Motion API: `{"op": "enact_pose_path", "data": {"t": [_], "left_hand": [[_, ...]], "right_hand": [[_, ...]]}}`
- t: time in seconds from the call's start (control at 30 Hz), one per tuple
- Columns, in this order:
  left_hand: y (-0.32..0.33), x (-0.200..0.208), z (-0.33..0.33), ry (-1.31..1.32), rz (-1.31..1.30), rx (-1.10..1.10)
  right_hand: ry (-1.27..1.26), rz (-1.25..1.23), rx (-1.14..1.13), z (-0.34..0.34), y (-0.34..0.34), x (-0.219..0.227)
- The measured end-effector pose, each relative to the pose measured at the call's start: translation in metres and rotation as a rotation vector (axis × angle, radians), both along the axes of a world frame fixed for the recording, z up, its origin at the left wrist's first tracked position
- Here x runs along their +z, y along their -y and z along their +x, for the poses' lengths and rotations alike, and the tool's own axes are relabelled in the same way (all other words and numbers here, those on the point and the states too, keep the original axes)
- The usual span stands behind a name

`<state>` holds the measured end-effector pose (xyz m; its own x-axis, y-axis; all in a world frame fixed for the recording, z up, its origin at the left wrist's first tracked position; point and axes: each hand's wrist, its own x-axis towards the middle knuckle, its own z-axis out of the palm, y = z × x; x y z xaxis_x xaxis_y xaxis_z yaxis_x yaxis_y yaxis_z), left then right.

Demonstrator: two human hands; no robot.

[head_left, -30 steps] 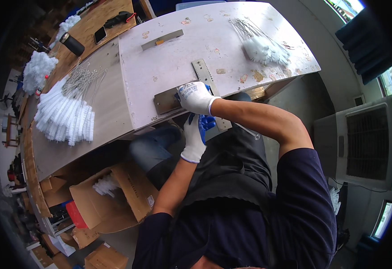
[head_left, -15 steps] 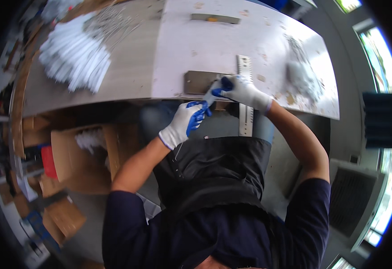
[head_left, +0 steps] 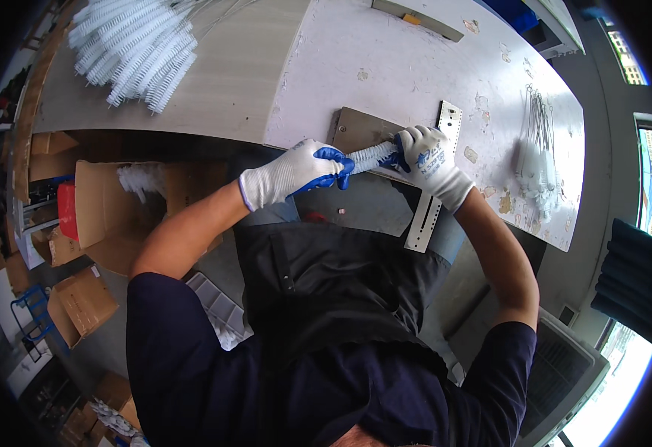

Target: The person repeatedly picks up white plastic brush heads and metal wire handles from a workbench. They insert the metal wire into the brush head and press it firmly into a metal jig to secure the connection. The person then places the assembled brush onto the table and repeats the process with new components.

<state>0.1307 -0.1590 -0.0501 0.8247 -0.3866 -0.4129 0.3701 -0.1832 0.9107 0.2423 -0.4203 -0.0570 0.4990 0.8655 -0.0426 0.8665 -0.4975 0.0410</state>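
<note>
A white spiral-bristled brush [head_left: 371, 157] is stretched between my two hands at the table's front edge, tilted slightly up to the right. My left hand [head_left: 290, 176], in a white glove with blue coating, is closed around its left end. Gloved the same way, my right hand [head_left: 432, 162] has its fingers curled over the right end. Both brush ends are hidden in the gloves. Just behind the brush, a dark metal plate [head_left: 363, 128] lies on the tabletop. A perforated metal strip [head_left: 420, 226] runs under my right hand and juts past the edge.
On the table [head_left: 326, 71], a heap of white brushes [head_left: 136, 56] lies far left. More brushes with wire stems [head_left: 537, 160] lie at the right. A flat bar [head_left: 430, 24] lies at the back. Below the left side stands an open cardboard box [head_left: 101, 208].
My view has shifted. My hands have drawn farther apart, and the brush now lies closer to level and shows more between them. My left hand has turned more sideways.
</note>
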Motion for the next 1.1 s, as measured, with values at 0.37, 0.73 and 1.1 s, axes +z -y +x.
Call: {"op": "enact_pose_path", "data": {"t": [0.37, 0.73, 1.1], "left_hand": [[0.044, 0.002, -0.096, 0.675, 0.18, 0.853], [0.071, -0.007, 0.065, 0.194, -0.417, 1.367], [0.134, -0.003, 0.166, 0.006, -0.064, 0.776]], "right_hand": [[-0.175, 0.108, -0.412, -0.038, -0.02, 0.003], [-0.124, 0.111, -0.237, -0.017, -0.015, 0.009], [-0.071, 0.391, -0.088, -0.012, 0.004, -0.022]]}}
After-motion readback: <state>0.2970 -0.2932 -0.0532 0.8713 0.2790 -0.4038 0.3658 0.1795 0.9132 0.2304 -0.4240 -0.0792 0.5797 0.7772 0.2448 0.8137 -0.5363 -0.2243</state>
